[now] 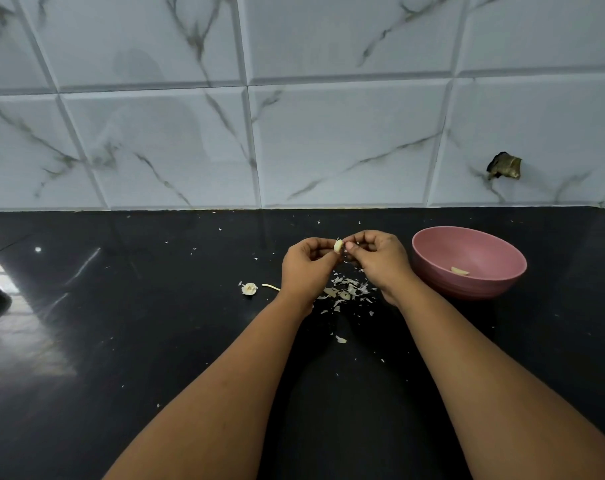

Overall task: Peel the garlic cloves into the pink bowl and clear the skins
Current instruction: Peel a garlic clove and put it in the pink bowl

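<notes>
Papery white garlic skins (346,292) litter the glossy black stone counter (121,341) beneath both hands, the left hand (308,268) and right hand (380,261) pinching a pale garlic clove (338,245); a round pink bowl (467,261) sits near the marble-tiled back wall (294,116).

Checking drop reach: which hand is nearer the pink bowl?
Right. The right hand sits just left of the pink bowl, its wrist close to the rim. The left hand is farther left, beyond the garlic clove both hands pinch.
</notes>
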Tool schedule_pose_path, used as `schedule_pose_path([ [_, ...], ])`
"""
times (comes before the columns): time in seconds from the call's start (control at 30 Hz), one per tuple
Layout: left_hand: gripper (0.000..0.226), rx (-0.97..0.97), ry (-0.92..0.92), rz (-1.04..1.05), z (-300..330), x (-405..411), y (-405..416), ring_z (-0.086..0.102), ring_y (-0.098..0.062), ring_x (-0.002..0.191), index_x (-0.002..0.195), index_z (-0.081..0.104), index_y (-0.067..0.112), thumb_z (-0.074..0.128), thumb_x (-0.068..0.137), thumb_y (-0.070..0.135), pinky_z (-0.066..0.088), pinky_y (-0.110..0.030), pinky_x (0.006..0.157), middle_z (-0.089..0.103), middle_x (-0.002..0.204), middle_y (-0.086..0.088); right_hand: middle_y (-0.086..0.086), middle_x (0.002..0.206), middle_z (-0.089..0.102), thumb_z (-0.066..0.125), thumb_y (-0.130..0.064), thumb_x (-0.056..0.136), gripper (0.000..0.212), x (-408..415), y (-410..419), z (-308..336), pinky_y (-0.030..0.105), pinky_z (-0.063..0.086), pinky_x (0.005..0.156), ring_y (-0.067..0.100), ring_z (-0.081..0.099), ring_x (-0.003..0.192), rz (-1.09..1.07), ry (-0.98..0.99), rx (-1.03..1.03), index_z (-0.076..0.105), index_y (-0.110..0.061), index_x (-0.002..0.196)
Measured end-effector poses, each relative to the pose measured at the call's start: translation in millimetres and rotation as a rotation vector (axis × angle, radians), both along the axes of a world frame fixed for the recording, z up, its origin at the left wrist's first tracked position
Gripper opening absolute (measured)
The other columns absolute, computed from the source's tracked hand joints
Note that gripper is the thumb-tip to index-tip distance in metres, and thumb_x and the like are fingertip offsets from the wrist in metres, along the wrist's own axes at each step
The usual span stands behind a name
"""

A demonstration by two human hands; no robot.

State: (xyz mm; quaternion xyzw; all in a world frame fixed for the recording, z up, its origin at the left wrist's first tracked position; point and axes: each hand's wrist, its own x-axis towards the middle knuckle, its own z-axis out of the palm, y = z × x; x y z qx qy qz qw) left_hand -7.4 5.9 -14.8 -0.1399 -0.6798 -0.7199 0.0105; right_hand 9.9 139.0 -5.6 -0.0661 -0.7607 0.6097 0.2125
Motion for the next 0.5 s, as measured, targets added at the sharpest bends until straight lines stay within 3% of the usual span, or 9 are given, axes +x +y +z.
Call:
schedule_pose_path([
  [0.1,0.005,-0.002,0.028,0.023,-1.3,-1.6,-0.5,0.074,-0.018,0.087,0.092,0.073,0.014,0.073,0.088,0.012,0.059,-0.038,0.087,0.076,0.087,-0.007,0.002,0.078,0.068,0.050,-0.004,0.099,0.019,-0.5,-0.7,0.1,0.016,0.050,0.063,0.008,0.061,0.070,0.059,-0.008,-0.075,0.069,-0.004,0.097],
  [0.27,0.001,-0.007,0.054,0.011,-2.6,-2.5,-2.0,0.074,-0.016,0.086,0.088,0.075,0.016,0.074,0.087,0.015,0.059,-0.036,0.087,0.077,0.084,-0.004,-0.001,0.069,0.069,0.074,-0.017,0.085,0.004,4.0,-1.4,0.4,0.015,0.049,0.059,0.004,0.058,0.059,0.062,0.025,-0.033,0.071,-0.016,0.081],
  [0.4,0.008,0.069,-0.023,-0.017,-2.3,-3.8,-1.5,0.073,-0.025,0.090,0.091,0.072,0.007,0.073,0.088,0.014,0.058,-0.038,0.089,0.075,0.089,-0.015,0.002,0.069,0.069,0.078,-0.012,0.079,0.006,7.6,-0.7,5.0,0.018,0.051,0.063,0.008,0.059,0.062,0.122,0.019,-0.214,0.072,-0.010,0.081],
  [0.5,0.009,0.136,-0.061,-0.100,-0.8,-3.4,-0.6,0.069,-0.024,0.085,0.094,0.068,0.000,0.068,0.091,0.009,0.057,-0.031,0.085,0.071,0.087,-0.017,0.003,0.068,0.068,0.075,-0.008,0.080,0.004,10.3,0.7,7.9,0.019,0.050,0.064,0.009,0.058,0.064,0.193,-0.017,-0.346,0.071,-0.009,0.078],
])
